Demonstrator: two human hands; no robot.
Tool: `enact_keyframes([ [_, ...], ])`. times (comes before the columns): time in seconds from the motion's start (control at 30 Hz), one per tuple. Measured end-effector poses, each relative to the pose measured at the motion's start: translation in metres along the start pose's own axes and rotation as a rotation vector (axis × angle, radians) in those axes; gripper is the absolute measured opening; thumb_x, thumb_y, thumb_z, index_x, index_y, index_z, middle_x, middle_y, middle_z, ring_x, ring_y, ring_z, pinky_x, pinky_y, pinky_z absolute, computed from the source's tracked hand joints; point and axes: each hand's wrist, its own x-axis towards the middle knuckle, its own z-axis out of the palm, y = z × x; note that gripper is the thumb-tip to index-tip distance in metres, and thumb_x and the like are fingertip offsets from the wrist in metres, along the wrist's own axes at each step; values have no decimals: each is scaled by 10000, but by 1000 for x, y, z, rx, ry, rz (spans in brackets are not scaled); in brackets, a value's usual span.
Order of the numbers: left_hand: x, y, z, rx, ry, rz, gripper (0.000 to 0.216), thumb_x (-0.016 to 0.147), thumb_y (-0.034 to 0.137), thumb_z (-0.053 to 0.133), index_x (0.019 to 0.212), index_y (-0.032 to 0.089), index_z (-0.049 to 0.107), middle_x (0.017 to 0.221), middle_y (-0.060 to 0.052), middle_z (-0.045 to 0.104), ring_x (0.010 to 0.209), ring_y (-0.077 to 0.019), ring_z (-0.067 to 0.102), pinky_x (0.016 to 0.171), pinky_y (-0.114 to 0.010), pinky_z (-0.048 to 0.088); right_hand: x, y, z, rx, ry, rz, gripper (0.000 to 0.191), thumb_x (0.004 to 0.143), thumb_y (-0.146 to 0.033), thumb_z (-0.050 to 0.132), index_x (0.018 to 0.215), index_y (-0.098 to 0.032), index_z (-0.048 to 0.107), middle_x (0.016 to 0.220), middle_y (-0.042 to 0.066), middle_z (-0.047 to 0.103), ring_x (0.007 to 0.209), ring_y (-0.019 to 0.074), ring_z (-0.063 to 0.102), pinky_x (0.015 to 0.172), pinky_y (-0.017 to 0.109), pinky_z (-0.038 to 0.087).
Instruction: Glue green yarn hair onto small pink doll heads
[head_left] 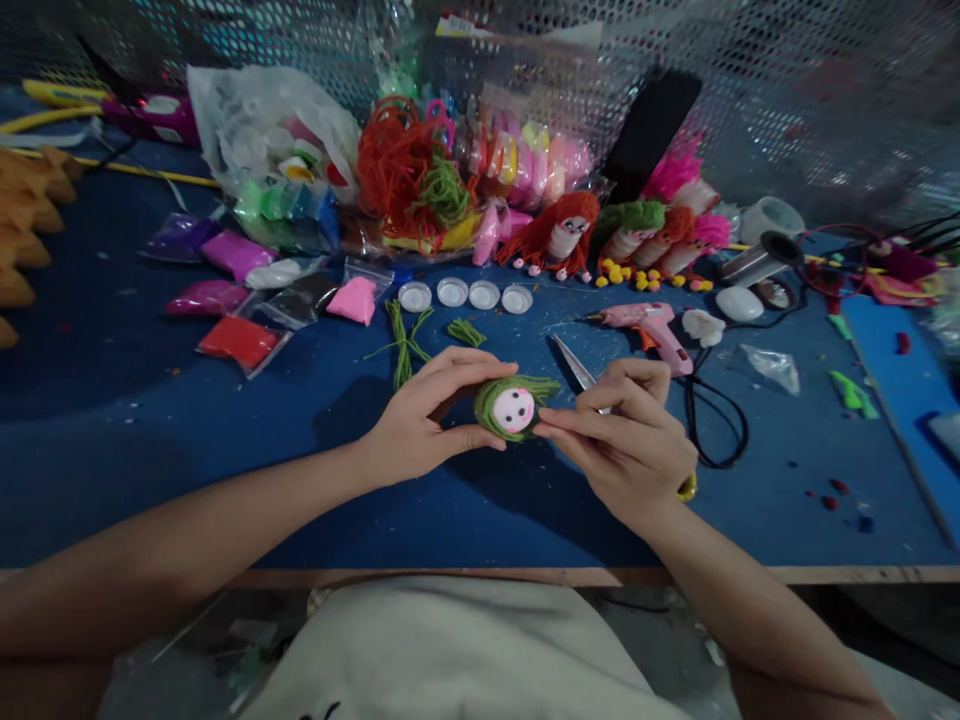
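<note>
Between my hands is a small doll head (514, 409) with a white face, pink cheeks, dark dots for eyes and green yarn hair. My left hand (431, 415) holds it from the left, thumb below and fingers above. My right hand (626, 435) pinches at the head's lower right edge; whether it grips the head itself or something small there I cannot make out. Scissors (574, 362) lie partly under my right hand, their blades pointing up and left. Cut green yarn strands (401, 345) and a short yarn bundle (466, 332) lie just beyond my left hand.
A pink glue gun (645, 328) with a black cord (694, 430) lies right of the scissors. Several round white caps (452, 292) form a row. Finished yarn dolls (562, 235) stand at the back, beside red yarn (397, 165). Clay packets (238, 342) lie left.
</note>
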Motion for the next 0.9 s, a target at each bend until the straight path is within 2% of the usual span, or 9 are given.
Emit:
enact_keyframes([
  [0.23,-2,3,4,51,53,14,537,758,342,868,1254,261,678,1183,-93,666,1097,-222,669,923,-366,606,-5,-3,8,-27,-5,-13,357,895,-286,741,1226,-418,727,751,-5,645,817,193,552,781,398,442],
  [0.4,-1,1,5,37,85,42,531,738,334,882,1222,258,679,1167,-82,681,1088,-218,674,926,-363,601,-4,-5,6,77,-77,22,330,964,-262,625,1271,-343,717,824,27,657,870,205,547,814,423,442],
  [0.6,0,2,3,18,98,43,528,725,305,893,1207,252,683,1151,-74,689,1064,-201,694,898,-328,605,-4,-7,6,153,-88,45,350,993,-218,537,1284,-313,708,864,34,650,907,210,527,851,419,443],
  [0.7,0,3,1,30,81,-32,520,724,356,890,1184,228,682,1156,-88,702,1069,-215,698,897,-341,608,-3,-4,6,120,-37,130,321,983,-201,551,1233,-306,723,899,36,635,926,204,549,878,409,457],
  [0.77,0,2,0,29,63,-115,517,741,398,872,1180,210,673,1165,-98,717,1066,-224,706,912,-354,605,-2,-1,6,89,-48,195,312,958,-253,615,1258,-285,695,1025,60,654,1007,218,574,923,422,469],
  [0.83,0,1,0,53,67,-205,539,754,426,858,1200,203,651,1158,-97,733,1057,-231,716,937,-369,597,-1,3,8,90,-149,240,451,908,-332,698,1347,-270,617,1194,89,669,1136,249,571,991,452,470],
  [0.9,0,1,0,124,108,-283,591,740,436,864,1225,205,617,1137,-90,740,1067,-244,720,971,-398,581,-1,6,11,111,-268,278,605,871,-382,742,1425,-267,529,1278,95,680,1227,266,546,1054,488,452],
])
